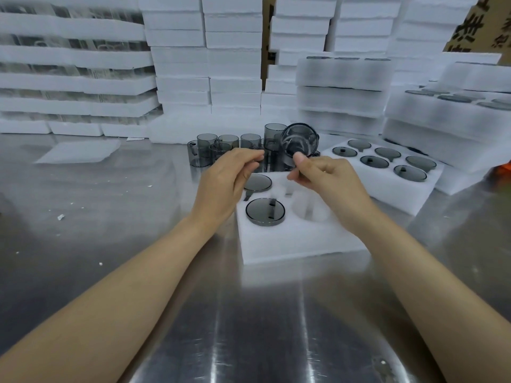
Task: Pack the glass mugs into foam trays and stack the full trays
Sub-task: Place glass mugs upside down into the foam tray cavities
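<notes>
A white foam tray (298, 241) lies on the steel table in front of me. Two smoky grey glass mugs sit upside down in its left holes, the near mug (265, 212) and the far mug (257, 183). The right holes (311, 210) hold nothing. My right hand (323, 175) pinches a grey mug (299, 139) tilted on its side above the tray's far edge. My left hand (229, 175) hovers over the tray's far left corner, fingers loosely curled, holding nothing that I can see. Several loose mugs (221, 150) stand behind the tray.
A full foam tray (387, 186) of mugs lies to the right on the table. Stacks of foam trays (343, 87) rise behind and to the right. Tall white foam stacks (204, 59) wall the back. A flat foam sheet (80, 152) lies far left.
</notes>
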`<action>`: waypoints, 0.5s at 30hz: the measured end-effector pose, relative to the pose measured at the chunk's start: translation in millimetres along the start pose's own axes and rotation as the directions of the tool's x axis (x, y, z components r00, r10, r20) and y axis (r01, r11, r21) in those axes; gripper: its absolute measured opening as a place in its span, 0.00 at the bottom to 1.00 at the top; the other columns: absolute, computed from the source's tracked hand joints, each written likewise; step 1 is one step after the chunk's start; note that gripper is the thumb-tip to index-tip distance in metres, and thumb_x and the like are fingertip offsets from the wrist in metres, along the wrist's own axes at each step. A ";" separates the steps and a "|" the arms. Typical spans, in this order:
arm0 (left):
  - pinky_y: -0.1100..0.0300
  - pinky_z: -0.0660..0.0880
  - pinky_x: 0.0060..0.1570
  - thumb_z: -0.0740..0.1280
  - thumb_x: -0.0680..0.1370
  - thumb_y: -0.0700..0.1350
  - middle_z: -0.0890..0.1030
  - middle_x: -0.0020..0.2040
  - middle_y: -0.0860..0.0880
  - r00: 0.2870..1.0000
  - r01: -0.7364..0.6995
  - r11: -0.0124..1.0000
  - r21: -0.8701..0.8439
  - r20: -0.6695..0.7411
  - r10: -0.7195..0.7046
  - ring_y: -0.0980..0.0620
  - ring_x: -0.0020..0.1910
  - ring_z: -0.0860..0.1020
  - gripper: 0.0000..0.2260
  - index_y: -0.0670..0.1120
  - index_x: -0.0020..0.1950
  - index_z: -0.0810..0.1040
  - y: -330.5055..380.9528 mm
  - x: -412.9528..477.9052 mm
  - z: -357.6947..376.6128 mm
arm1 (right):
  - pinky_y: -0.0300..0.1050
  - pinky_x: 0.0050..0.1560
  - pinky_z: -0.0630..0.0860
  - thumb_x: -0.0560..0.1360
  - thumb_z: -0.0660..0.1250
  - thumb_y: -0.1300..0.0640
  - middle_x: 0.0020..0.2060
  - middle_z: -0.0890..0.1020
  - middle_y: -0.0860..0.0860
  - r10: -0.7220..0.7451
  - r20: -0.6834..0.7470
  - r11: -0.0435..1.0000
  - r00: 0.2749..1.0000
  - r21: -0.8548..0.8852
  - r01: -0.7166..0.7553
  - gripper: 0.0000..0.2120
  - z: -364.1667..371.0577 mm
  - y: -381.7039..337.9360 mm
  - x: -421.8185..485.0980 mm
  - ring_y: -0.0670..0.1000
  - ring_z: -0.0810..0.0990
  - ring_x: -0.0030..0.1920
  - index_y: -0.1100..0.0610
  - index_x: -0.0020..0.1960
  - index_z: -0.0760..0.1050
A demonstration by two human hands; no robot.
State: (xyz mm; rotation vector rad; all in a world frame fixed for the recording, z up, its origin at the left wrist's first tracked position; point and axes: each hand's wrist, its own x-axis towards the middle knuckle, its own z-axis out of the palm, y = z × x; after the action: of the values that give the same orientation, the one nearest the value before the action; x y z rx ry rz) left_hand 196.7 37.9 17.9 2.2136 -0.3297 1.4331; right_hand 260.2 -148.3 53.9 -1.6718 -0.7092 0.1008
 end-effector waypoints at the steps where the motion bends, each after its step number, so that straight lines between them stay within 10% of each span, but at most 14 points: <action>1: 0.58 0.76 0.53 0.62 0.81 0.39 0.81 0.51 0.48 1.000 -0.007 1.000 0.008 -0.002 0.007 0.54 0.51 0.78 0.10 0.38 0.57 0.79 -0.1 -0.2 0.2 | 0.50 0.63 0.74 0.75 0.68 0.46 0.48 0.82 0.48 -0.008 -0.001 1.000 1.000 -0.018 0.008 0.16 0.1 0.4 0.5 0.45 0.82 0.51 0.52 0.33 0.84; 6: 0.60 0.76 0.51 0.60 0.81 0.43 0.80 0.50 0.47 0.999 0.036 0.999 0.010 -0.006 -0.036 0.52 0.49 0.78 0.12 0.38 0.58 0.79 0.1 -0.5 0.0 | 0.47 0.63 0.74 0.75 0.69 0.52 0.70 0.69 0.50 0.014 -0.026 1.000 1.000 -0.007 -0.014 0.13 1.3 -2.8 0.0 0.43 0.73 0.66 0.51 0.33 0.83; 10: 0.64 0.74 0.51 0.58 0.82 0.44 0.77 0.50 0.52 0.998 0.056 0.998 -0.001 -0.003 -0.056 0.55 0.49 0.77 0.13 0.39 0.59 0.78 -1.1 -1.0 0.1 | 0.34 0.62 0.64 0.77 0.67 0.51 0.56 0.76 0.36 -0.007 -0.008 0.998 1.000 -0.056 0.007 0.15 1.8 -5.7 -3.4 0.39 0.66 0.69 0.52 0.33 0.83; 15: 0.66 0.73 0.50 0.57 0.82 0.43 0.78 0.50 0.51 0.998 0.067 0.998 -0.001 0.011 -0.067 0.55 0.48 0.77 0.13 0.39 0.59 0.78 -3.2 -2.0 0.1 | 0.28 0.51 0.61 0.80 0.59 0.52 0.61 0.74 0.37 0.077 0.070 0.991 0.995 -0.113 -0.069 0.12 1.6 -3.3 3.8 0.36 0.70 0.60 0.50 0.54 0.81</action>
State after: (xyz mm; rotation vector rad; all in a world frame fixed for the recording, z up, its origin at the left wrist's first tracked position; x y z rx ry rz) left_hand 197.3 40.5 15.2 2.2111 -0.2569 1.3853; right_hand 261.3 -144.8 57.7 -1.8083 -0.7205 0.1798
